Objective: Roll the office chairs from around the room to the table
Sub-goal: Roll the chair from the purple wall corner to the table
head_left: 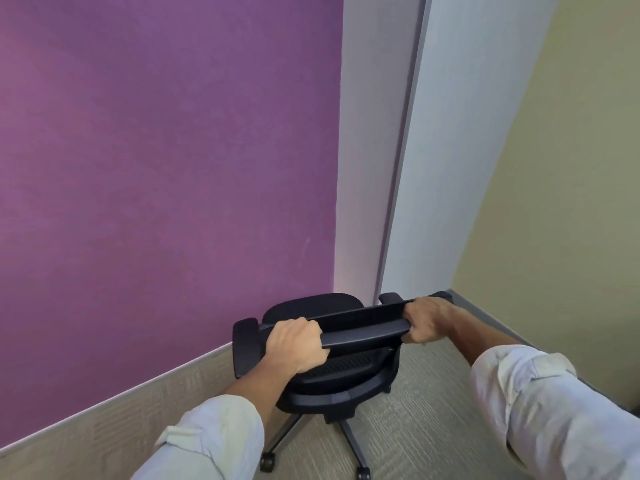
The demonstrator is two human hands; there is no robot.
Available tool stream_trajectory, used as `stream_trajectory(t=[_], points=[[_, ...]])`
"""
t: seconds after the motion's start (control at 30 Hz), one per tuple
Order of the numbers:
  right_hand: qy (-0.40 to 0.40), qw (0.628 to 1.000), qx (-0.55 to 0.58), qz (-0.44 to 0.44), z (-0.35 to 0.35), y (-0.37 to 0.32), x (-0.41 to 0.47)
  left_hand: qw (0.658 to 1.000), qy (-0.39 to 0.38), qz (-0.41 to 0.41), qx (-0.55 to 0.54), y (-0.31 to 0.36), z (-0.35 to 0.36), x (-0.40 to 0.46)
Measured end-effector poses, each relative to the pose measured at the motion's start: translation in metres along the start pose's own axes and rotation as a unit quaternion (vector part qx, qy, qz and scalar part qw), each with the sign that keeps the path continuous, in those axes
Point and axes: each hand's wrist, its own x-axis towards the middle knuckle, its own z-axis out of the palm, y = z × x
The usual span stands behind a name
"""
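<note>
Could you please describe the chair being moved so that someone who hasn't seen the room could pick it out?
Find the corner where the purple wall meets the white column. On the carpet in front stands a black office chair on casters. It is the only chair in view, its top backrest rail gripped by the left hand and right hand.

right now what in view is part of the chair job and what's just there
Part of the job:
- black office chair, facing the corner
- left hand, closed on the top of the backrest
- right hand, closed on the same top edge

Just there:
- purple wall
- white column
- beige wall
- carpet
</note>
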Motion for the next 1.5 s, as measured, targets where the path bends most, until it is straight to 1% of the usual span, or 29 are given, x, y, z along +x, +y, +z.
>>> stream_trajectory(t=[0.17, 0.4, 0.63, 0.93, 1.13, 1.3, 1.5], points=[[0.073, 0.997, -0.003, 0.023, 0.033, -0.009, -0.048, 1.000, -0.006, 0.002, 0.020, 0.025, 0.000, -0.045], [0.085, 0.995, 0.021, 0.040, 0.053, -0.035, -0.102, 0.999, -0.017, 0.009, 0.042, 0.027, -0.003, -0.078], [0.101, 0.990, 0.028, 0.089, 0.065, -0.020, -0.148, 0.996, -0.012, 0.071, 0.042, 0.057, -0.003, -0.072], [0.127, 0.972, 0.045, 0.192, 0.088, -0.018, -0.187, 0.983, -0.011, 0.177, 0.056, 0.078, -0.001, -0.040], [0.120, 0.950, 0.071, 0.278, 0.090, -0.026, -0.195, 0.963, -0.028, 0.264, 0.054, 0.081, -0.002, 0.003], [0.115, 0.920, 0.082, 0.365, 0.094, -0.048, -0.184, 0.936, -0.036, 0.347, 0.058, 0.072, -0.002, 0.046], [0.107, 0.884, 0.112, 0.440, 0.085, -0.058, -0.166, 0.899, -0.036, 0.434, 0.056, 0.069, -0.007, 0.101]])
